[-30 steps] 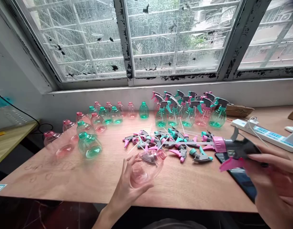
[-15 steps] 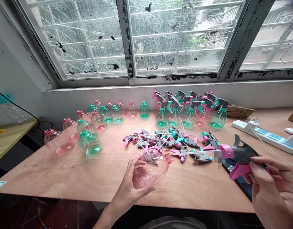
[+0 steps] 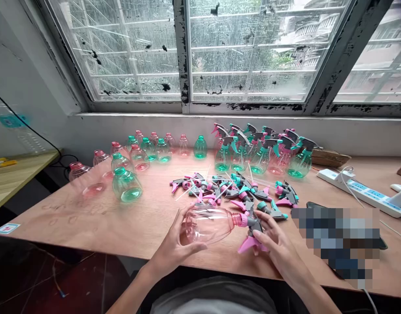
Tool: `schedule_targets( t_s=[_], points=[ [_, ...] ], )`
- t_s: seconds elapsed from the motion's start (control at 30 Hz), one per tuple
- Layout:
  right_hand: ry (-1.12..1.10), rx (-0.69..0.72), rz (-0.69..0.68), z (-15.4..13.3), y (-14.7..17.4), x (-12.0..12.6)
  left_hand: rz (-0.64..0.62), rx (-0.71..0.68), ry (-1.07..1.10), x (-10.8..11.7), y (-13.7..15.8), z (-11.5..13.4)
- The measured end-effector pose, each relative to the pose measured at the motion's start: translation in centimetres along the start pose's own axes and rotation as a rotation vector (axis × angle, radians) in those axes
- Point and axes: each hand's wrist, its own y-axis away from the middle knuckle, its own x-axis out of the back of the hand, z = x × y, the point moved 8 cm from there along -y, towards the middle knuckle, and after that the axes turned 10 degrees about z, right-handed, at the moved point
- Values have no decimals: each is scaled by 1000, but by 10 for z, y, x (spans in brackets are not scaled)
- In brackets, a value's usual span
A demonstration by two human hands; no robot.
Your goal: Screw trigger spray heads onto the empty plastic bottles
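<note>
Lying on its side, a clear pink bottle [image 3: 208, 224] is held around its base by my left hand [image 3: 176, 240], above the front of the table. My right hand [image 3: 275, 242] grips a grey and pink spray head [image 3: 253, 226], whose pink collar meets the bottle's neck. Whether the threads are engaged I cannot tell. Just beyond both hands lies a pile of loose spray heads [image 3: 216, 187] in grey, pink and teal, with thin white tubes.
Open pink and green bottles [image 3: 127, 185] stand at the left and back. Bottles with spray heads fitted [image 3: 261, 159] are grouped at the back right. A white power strip [image 3: 364, 192] and a partly blurred dark device [image 3: 313, 205] lie on the right of the table [image 3: 89, 231].
My right hand has moved left, bringing the spray head to the bottle; its tube is now inside. The bottle has turned closer to level. The view has shifted slightly.
</note>
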Motion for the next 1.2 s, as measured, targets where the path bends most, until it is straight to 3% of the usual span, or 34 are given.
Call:
schedule_targets(
  t_s=[0.13,0.27,0.4,0.5,0.6,0.73,1.0,1.2],
  points=[
    [-89,-160,45,16,1,1,-30,-24,-34,-2,2,5],
    [-109,-232,-5,14,10,-9,-132,-56,-29,-11,5,10],
    [58,-160,-35,6,12,-13,-125,-107,-54,-15,7,13],
    [191,-67,-29,1,12,-14,-92,-38,55,-19,5,7],
    [222,-23,22,0,13,-12,-100,25,147,-25,1,1],
    [191,10,7,-1,14,-13,-127,36,67,-25,0,-4],
    [244,-46,-22,2,11,-17,-105,-45,-69,-18,3,-8],
    [186,-70,-87,3,13,-24,-137,58,-6,-19,3,-9]
  ],
)
